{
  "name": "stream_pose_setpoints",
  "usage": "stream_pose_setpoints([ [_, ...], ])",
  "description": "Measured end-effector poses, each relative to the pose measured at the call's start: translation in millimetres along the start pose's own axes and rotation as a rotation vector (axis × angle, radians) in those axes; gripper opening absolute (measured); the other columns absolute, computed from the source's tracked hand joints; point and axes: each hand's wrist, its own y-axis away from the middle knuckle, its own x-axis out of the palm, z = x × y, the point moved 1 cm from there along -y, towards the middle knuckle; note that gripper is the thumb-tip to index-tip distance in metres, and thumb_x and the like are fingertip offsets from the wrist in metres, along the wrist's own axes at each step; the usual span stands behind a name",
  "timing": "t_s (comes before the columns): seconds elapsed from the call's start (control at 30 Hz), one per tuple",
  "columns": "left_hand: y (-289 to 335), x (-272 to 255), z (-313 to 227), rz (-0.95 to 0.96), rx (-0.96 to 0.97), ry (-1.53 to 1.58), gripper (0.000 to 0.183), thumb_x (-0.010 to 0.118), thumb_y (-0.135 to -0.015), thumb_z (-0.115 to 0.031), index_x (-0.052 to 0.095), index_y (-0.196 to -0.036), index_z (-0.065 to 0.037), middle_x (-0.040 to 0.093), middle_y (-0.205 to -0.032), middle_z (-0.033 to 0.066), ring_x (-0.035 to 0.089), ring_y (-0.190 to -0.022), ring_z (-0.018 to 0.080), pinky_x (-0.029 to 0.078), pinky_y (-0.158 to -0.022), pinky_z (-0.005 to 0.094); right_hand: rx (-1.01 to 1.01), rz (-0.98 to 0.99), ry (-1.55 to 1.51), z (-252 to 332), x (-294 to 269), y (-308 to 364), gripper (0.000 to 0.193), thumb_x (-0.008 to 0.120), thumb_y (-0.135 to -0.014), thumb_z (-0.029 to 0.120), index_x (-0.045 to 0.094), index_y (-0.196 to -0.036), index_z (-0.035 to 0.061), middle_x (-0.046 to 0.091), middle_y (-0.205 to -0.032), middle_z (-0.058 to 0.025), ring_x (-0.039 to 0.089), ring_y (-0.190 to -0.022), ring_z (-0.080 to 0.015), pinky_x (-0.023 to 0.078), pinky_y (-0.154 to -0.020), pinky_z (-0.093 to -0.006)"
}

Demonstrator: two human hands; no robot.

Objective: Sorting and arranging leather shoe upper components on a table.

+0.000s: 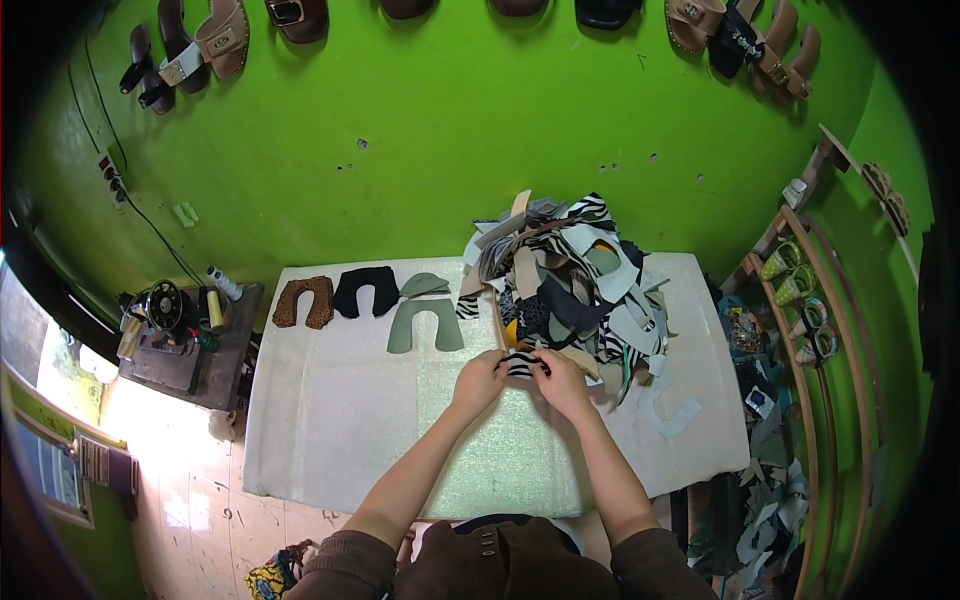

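Between my two hands, over the middle of the table, is a small zebra-striped material piece (pixel 520 366). My left hand (pixel 481 378) pinches its left end, and my right hand (pixel 561 380) grips its right end. Just beyond my hands rises a large heap of cut material scraps (pixel 575 285) in grey, white, black, beige and zebra print. Left of the heap lie a grey-green U-shaped piece (pixel 402 325) with curved pieces of the same colour (pixel 425 285) above it, a black U-shaped piece (pixel 367 288) and a brown speckled one (pixel 302 300).
The white-covered table (pixel 330 420) stands against a green wall. A pale U-shaped piece (pixel 668 408) lies right of my hands. At the left is a sewing machine (pixel 165 310) on a dark stand. A wooden rack (pixel 815 400) with sandals and piled scraps (pixel 765 500) flank the right side.
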Motion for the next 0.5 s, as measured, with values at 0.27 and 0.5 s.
stream_pose_setpoints([
  [0.27,24.0,-11.9,25.4,-0.101,-0.071,0.072,0.020,0.061,-0.079,-0.013,0.061,-0.094,0.000,0.062,-0.084,0.0168,0.061,-0.071,0.0264,0.047,-0.063,0.0316,-0.102,0.025,-0.026,9.0,28.1,15.0,0.019,0.058,-0.077,0.009,0.058,-0.095,0.0024,0.060,-0.087,-0.0148,0.059,-0.077,-0.0299,0.046,-0.066,-0.0360],
  [0.5,55.9,-36.3,63.1,-0.092,-0.246,0.069,0.020,0.058,-0.080,-0.011,0.059,-0.096,0.000,0.062,-0.092,0.0178,0.061,-0.083,0.0303,0.048,-0.073,0.0345,-0.074,0.166,-0.075,13.4,79.8,27.0,0.032,0.050,-0.080,0.005,0.052,-0.112,0.0057,0.059,-0.094,-0.0152,0.058,-0.085,-0.0321,0.047,-0.073,-0.0366],
])
